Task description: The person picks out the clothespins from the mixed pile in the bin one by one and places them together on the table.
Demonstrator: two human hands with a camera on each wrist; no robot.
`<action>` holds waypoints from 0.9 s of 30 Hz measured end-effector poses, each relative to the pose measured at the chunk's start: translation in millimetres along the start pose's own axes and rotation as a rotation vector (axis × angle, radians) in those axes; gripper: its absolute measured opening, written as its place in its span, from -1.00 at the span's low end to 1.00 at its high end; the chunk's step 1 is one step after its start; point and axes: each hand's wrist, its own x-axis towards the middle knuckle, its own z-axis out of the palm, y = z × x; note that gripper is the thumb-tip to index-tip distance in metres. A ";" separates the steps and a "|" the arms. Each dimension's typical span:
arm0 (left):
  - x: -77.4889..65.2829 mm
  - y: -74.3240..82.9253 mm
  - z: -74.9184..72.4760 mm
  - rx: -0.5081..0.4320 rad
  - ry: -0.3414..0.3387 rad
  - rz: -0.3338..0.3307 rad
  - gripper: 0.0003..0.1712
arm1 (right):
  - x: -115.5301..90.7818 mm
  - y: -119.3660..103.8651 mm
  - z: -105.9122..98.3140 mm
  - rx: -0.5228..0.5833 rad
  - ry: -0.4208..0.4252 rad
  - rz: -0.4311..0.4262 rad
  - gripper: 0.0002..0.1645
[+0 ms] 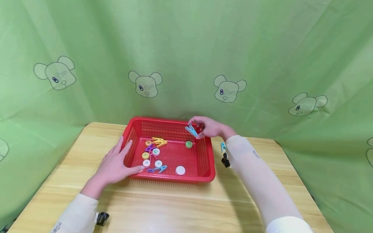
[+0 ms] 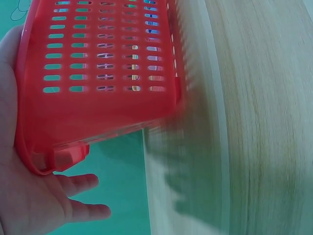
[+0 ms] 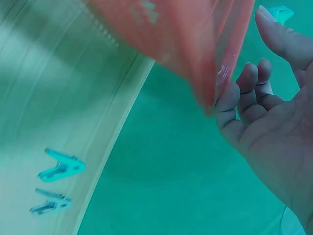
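Note:
A red plastic basket (image 1: 172, 177) sits on the table, holding bottle caps and clothespins. My right hand (image 1: 211, 127) pinches a light blue clothespin (image 1: 191, 130) above its far right corner; in the right wrist view only part of that clothespin (image 3: 280, 13) shows past the thumb. My left hand (image 1: 112, 165) rests on the basket's front left corner with spread, straight fingers. Inside lie yellow clothespins (image 1: 162, 143), a blue clothespin (image 1: 161, 169), a green cap (image 1: 188, 144), a white cap (image 1: 180, 170) and several other caps at the left.
Two more blue clothespins, a nearer one (image 3: 62, 165) and another (image 3: 51, 201), lie on the wooden table (image 1: 163, 207) right of the basket. A green curtain (image 1: 186, 48) hangs behind and around the table.

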 end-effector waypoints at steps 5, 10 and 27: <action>-0.4 0.9 1.0 -0.014 0.000 0.005 0.42 | -15.7 15.0 -6.8 0.009 0.039 -0.011 -0.30; -0.5 1.5 0.9 -0.018 -0.001 0.010 0.42 | -31.2 28.0 -12.6 0.016 0.083 0.016 -0.26; -0.7 1.8 1.6 -0.021 0.000 0.011 0.42 | -80.2 79.0 -25.3 0.039 0.147 0.116 -0.24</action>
